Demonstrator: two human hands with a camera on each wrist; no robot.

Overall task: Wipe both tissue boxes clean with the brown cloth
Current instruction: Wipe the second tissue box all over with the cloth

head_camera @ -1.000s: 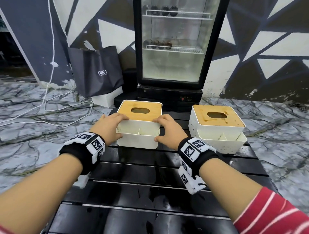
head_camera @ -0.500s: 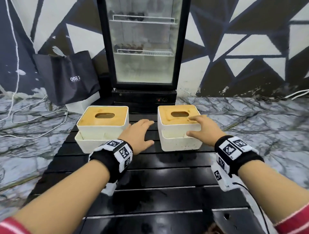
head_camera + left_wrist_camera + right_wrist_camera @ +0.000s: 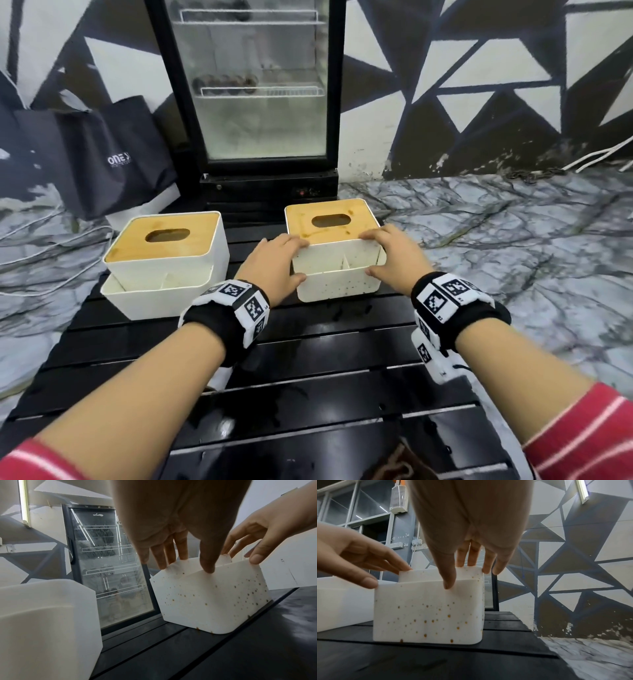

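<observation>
Head view: both my hands clasp the right tissue box (image 3: pixel 337 260) on the black slatted table (image 3: pixel 308 404). Left hand (image 3: pixel 274 263) and right hand (image 3: pixel 394 257) have fingers over the top edge, thumbs on the near wall. Its long axis runs away from me, open pocket facing me. The left tissue box (image 3: pixel 164 263) stands apart, untouched. The brown cloth (image 3: pixel 397 462) lies at the table's near edge, not in hand.

Left wrist view: my fingers (image 3: pixel 163 555) curl over the rim, thumb pressing the speckled wall. Risk, I judge: a light box, so pulling could tip it or drag it off the slats.

Right wrist view: the same clasp; brown spots cover the wall (image 3: pixel 428 612). My bare fingers may smear them.
</observation>
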